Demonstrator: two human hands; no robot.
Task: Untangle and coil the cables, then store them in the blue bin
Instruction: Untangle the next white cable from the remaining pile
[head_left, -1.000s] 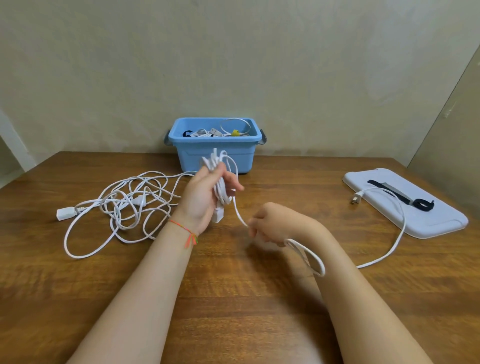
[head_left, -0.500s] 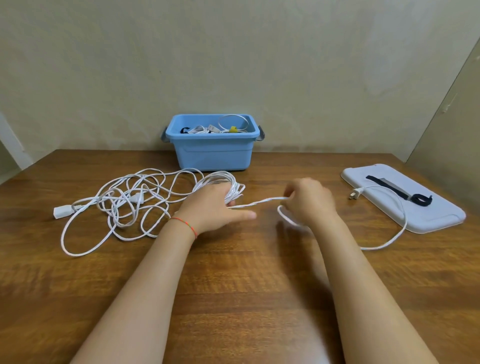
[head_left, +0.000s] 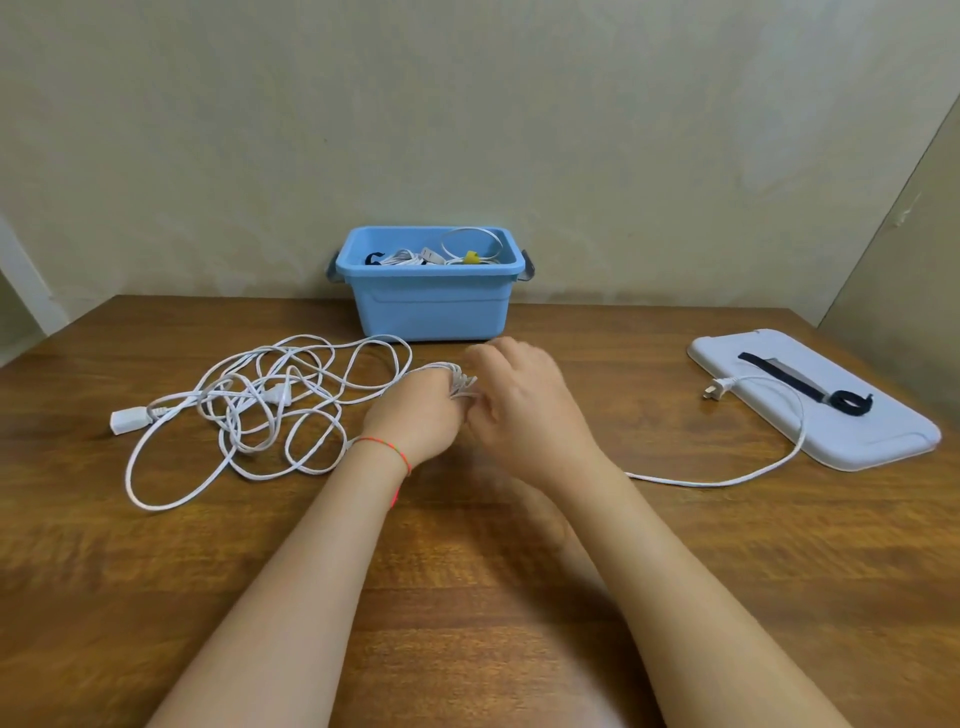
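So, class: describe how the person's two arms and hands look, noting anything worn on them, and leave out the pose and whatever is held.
Both forearms are bare, with no sleeves in view. The left hand has a thin red-orange thread bracelet round its wrist, with a short loose end hanging down. The right hand shows no bracelet, watch or ring on the side that is visible. Neither hand wears a glove.

Right hand (head_left: 524, 410) motion-blurred at frame centre; fingers smeared, can't tell if it grips the white cable (head_left: 727, 480). Cable run vanishes under the right wrist. Left hand (head_left: 415, 418) fingers hidden behind the cable bundle (head_left: 460, 384) and the right hand. Both forearms cut off by the bottom edge. Blue bin (head_left: 428, 306) contents partly hidden by its rim: white coils, something yellow, something dark, too small to identify. Table (head_left: 156, 597) cut by left, right and bottom edges.
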